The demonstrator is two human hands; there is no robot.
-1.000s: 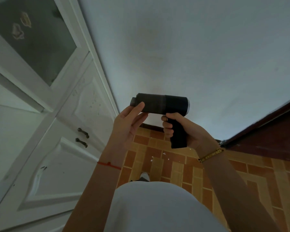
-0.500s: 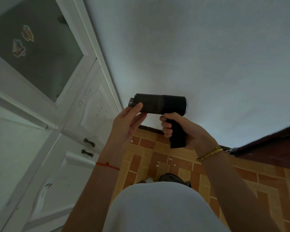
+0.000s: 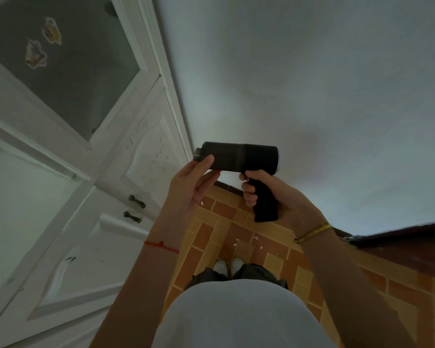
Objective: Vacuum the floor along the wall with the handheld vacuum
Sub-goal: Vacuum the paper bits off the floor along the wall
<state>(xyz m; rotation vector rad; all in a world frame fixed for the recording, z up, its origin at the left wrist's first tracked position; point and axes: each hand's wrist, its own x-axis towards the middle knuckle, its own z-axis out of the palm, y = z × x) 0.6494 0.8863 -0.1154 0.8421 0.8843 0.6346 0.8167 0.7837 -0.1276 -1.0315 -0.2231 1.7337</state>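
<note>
Matt black vacuum (image 3: 239,159); smooth tiled floor (image 3: 236,232).

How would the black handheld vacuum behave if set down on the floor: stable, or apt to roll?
The handheld vacuum looks rigid. Its round barrel might roll, though the pistol handle in the right hand should stop it. Probably light: the left hand only touches its nozzle end.

Light: dim, cool, bluish indoor cast overall. Brightest zone: white wall (image 3: 312,84) at upper right, soft and even, no glare. Faint darker shadow patch on wall just behind vacuum (image 3: 239,159); vacuum itself near-black, surface detail lost. Forearms and both hands underlit. Tiled floor (image 3: 224,229) muted orange, white specks on it still legible. Cabinet (image 3: 60,197) at left grey-white, glass pane dark. Distortion: strong wide-angle bend, cabinet edges lean and curve toward frame borders. Focus: centre fairly sharp, slight softness at bottom edge.
</note>
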